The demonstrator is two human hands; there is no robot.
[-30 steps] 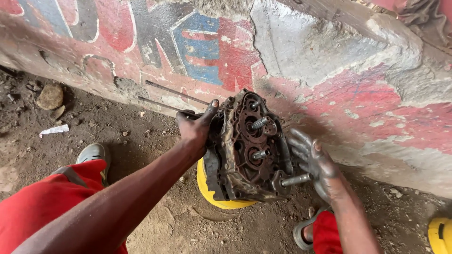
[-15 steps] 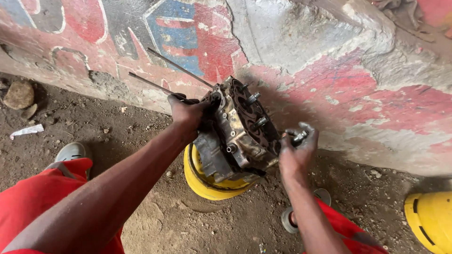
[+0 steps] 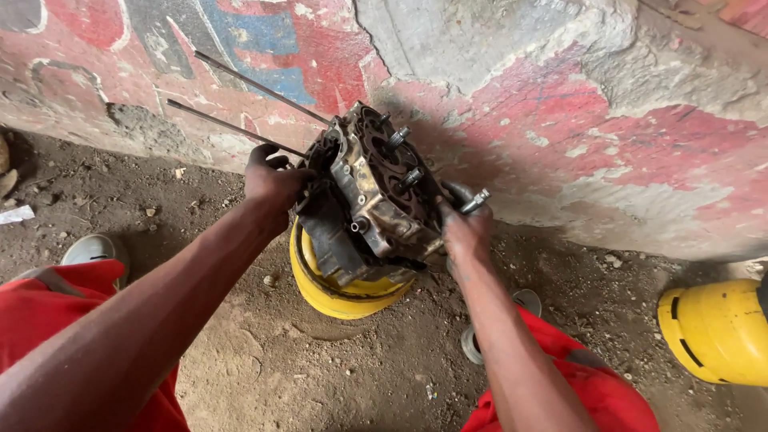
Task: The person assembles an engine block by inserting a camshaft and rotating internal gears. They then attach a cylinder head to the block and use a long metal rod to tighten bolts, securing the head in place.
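Since half a second ago the engine block (image 3: 376, 192) has tipped further, so its round rusty face with the studs now points up and toward the wall, and the two long thin rods (image 3: 240, 100) stick out higher to the upper left. Both hands have shifted with it.

The left hand (image 3: 272, 180) is wrapped around the block's left edge, fingers curled tight over the metal near where the rods come out. The right hand (image 3: 464, 232) grips the right side low down, fingers closed around the casing, just beneath a short bolt (image 3: 474, 201) that juts out beside the knuckles. Two more studs (image 3: 404, 156) stand up from the round face.

The block is held at a tilt, its lower end resting on or just above a yellow container (image 3: 340, 292) that sits on the dirt floor (image 3: 320, 368), close to the painted, crumbling wall (image 3: 560, 112). Red trousers (image 3: 56, 320) show at both lower corners, with a grey shoe (image 3: 92, 248) to the left. A second yellow container (image 3: 712, 332) lies well apart at the right edge.
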